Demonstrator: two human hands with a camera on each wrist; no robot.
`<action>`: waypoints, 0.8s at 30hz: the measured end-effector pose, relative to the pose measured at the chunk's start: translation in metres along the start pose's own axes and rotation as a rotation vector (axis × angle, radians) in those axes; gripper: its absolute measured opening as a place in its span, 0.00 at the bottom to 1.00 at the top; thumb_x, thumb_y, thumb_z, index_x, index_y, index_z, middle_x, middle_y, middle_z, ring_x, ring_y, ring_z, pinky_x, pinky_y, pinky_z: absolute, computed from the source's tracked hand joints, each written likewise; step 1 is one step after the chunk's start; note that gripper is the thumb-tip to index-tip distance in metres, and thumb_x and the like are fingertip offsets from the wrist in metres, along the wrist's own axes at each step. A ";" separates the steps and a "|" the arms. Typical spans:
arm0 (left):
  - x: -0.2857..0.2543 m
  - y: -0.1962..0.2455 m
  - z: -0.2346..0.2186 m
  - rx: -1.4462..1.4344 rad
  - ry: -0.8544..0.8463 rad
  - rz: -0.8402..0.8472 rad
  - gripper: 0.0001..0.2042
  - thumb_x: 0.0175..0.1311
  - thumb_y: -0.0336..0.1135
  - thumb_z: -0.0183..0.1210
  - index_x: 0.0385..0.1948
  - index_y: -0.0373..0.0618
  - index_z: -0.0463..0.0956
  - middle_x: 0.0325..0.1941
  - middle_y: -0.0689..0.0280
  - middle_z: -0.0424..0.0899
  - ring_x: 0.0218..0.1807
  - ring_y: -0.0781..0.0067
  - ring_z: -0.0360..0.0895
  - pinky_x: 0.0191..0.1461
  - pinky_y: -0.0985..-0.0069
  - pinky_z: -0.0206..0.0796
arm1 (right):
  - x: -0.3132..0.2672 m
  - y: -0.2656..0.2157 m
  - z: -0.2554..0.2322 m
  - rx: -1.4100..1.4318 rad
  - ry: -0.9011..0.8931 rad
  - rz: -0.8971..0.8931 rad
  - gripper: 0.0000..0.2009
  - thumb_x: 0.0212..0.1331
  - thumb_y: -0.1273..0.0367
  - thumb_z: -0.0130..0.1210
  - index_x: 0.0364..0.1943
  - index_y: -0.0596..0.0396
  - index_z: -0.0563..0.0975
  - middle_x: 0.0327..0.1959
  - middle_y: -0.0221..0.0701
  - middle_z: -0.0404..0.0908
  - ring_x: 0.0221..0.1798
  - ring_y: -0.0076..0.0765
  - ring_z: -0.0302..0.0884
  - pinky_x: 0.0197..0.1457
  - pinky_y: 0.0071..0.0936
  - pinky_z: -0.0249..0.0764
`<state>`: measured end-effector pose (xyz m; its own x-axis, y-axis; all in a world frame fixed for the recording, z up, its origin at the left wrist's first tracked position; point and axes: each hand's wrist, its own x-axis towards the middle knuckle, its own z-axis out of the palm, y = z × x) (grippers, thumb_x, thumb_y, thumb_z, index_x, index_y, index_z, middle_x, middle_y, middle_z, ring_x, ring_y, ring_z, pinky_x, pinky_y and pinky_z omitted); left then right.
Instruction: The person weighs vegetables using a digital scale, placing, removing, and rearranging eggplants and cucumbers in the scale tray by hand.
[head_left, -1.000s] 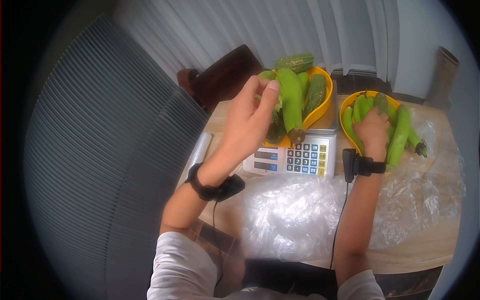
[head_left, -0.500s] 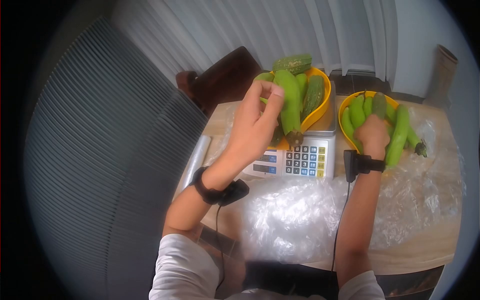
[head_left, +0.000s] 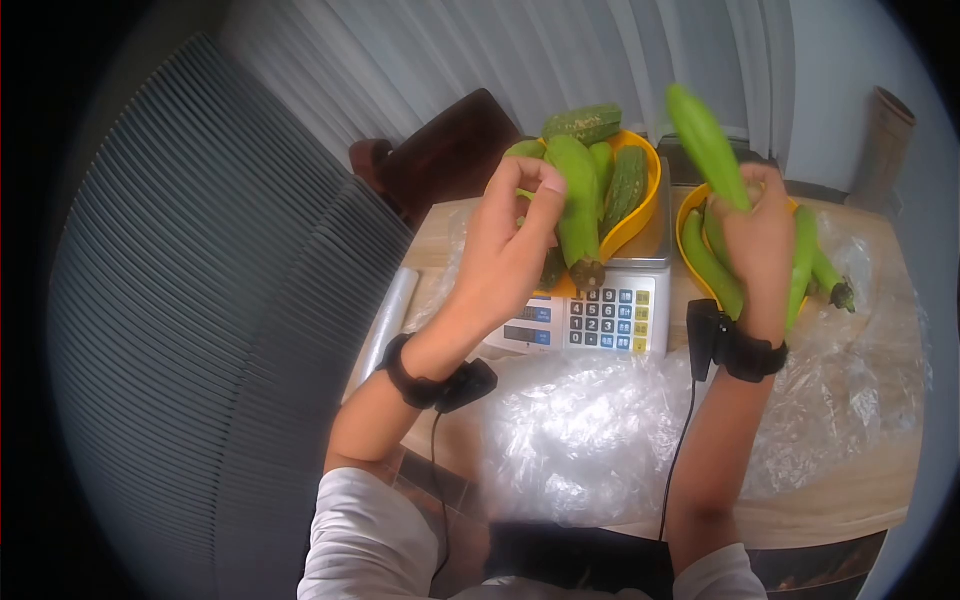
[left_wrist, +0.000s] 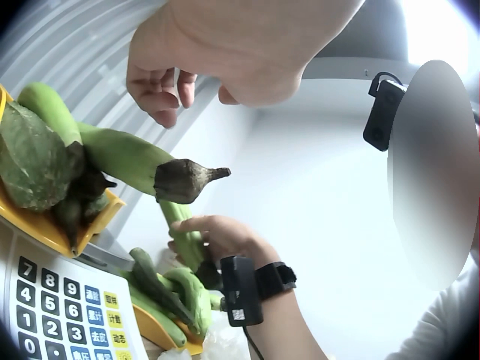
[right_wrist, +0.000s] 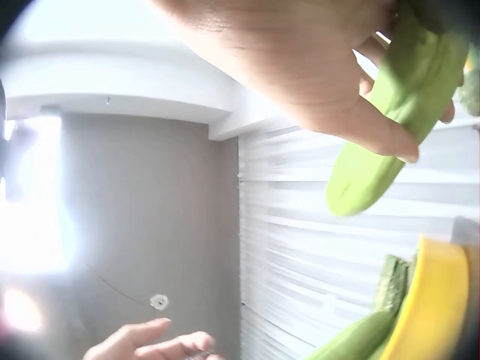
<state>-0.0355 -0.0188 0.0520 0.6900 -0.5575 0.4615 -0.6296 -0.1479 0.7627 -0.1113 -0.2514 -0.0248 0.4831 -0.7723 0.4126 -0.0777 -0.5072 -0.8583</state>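
My right hand [head_left: 760, 235] grips a long light-green eggplant [head_left: 708, 140] and holds it raised above the right yellow basket [head_left: 687, 212]. In the right wrist view, the fingers and thumb wrap round that eggplant [right_wrist: 409, 112], its rounded end sticking out past them. Hovering near the left yellow basket [head_left: 650, 205], my left hand [head_left: 515, 240] has loosely bent fingers and holds nothing. Beside it, a big green eggplant [head_left: 577, 215] lies with its brown cap over the basket's front edge. Mottled dark-green zucchini [head_left: 585, 123] share that basket.
The left basket sits on a white electronic scale [head_left: 610, 325] with a keypad. Crumpled clear plastic bags [head_left: 585, 430] lie before it, and more film [head_left: 830, 400] spreads to the right. A plastic roll [head_left: 393, 315] lies at the table's left edge. A brown chair [head_left: 450, 145] stands behind.
My right hand was down in the right basket; it has risen with a green eggplant, tilting it upward. The left hand stays nearly in place, having shifted slightly right earlier.
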 end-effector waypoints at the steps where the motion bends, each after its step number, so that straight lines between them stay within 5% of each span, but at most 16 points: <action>1: 0.000 -0.001 0.001 -0.002 -0.001 -0.001 0.14 0.78 0.46 0.51 0.49 0.44 0.73 0.43 0.69 0.75 0.32 0.87 0.72 0.28 0.87 0.59 | -0.002 -0.009 -0.002 0.191 0.041 -0.027 0.21 0.60 0.69 0.62 0.55 0.61 0.73 0.39 0.44 0.85 0.42 0.50 0.86 0.47 0.45 0.79; 2: 0.000 -0.001 0.002 -0.005 -0.002 0.002 0.14 0.78 0.46 0.52 0.49 0.44 0.73 0.43 0.69 0.75 0.31 0.87 0.72 0.28 0.87 0.59 | -0.004 -0.021 -0.002 0.190 0.041 -0.027 0.21 0.60 0.69 0.62 0.55 0.61 0.73 0.39 0.44 0.85 0.42 0.50 0.86 0.47 0.45 0.79; 4: -0.001 -0.001 0.005 -0.006 -0.003 0.006 0.14 0.78 0.45 0.52 0.49 0.44 0.73 0.43 0.69 0.75 0.31 0.87 0.72 0.28 0.87 0.59 | -0.006 -0.041 0.001 0.721 0.003 0.167 0.21 0.62 0.70 0.60 0.57 0.64 0.70 0.41 0.46 0.83 0.40 0.46 0.85 0.47 0.41 0.78; 7: -0.001 -0.003 0.007 0.003 -0.013 0.017 0.14 0.78 0.46 0.53 0.49 0.45 0.73 0.43 0.69 0.75 0.31 0.87 0.72 0.28 0.87 0.59 | -0.006 -0.039 0.018 0.800 -0.022 0.202 0.25 0.61 0.68 0.58 0.60 0.66 0.66 0.47 0.50 0.81 0.45 0.51 0.84 0.54 0.41 0.76; 10: -0.001 -0.004 0.007 -0.016 0.006 0.023 0.14 0.78 0.46 0.52 0.49 0.45 0.73 0.44 0.69 0.75 0.31 0.87 0.73 0.28 0.86 0.59 | -0.005 -0.030 0.032 0.428 -0.058 0.100 0.28 0.60 0.66 0.59 0.61 0.67 0.65 0.52 0.54 0.78 0.52 0.57 0.81 0.62 0.44 0.74; 14: 0.000 -0.003 0.008 -0.012 0.009 0.013 0.14 0.78 0.47 0.52 0.49 0.45 0.73 0.43 0.70 0.75 0.31 0.87 0.73 0.29 0.87 0.59 | -0.010 -0.018 0.063 0.468 -0.146 0.022 0.34 0.58 0.64 0.60 0.66 0.70 0.65 0.58 0.57 0.77 0.58 0.60 0.79 0.64 0.45 0.72; 18: -0.002 -0.003 0.008 -0.020 0.010 -0.005 0.15 0.78 0.48 0.52 0.48 0.45 0.72 0.43 0.70 0.75 0.31 0.87 0.73 0.29 0.87 0.59 | -0.021 -0.037 0.049 0.412 -0.272 -0.053 0.29 0.59 0.63 0.61 0.63 0.65 0.73 0.59 0.56 0.75 0.60 0.58 0.78 0.65 0.43 0.72; 24: -0.002 -0.007 0.007 -0.028 -0.007 -0.016 0.15 0.79 0.49 0.52 0.48 0.45 0.72 0.43 0.70 0.75 0.31 0.87 0.73 0.28 0.87 0.59 | -0.023 -0.039 0.048 0.270 -0.191 -0.130 0.28 0.57 0.64 0.64 0.60 0.65 0.74 0.60 0.56 0.73 0.61 0.62 0.75 0.67 0.46 0.70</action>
<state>-0.0352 -0.0227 0.0427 0.6976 -0.5608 0.4459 -0.6080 -0.1341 0.7825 -0.0770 -0.1956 -0.0154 0.6304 -0.6093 0.4811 0.2162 -0.4574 -0.8626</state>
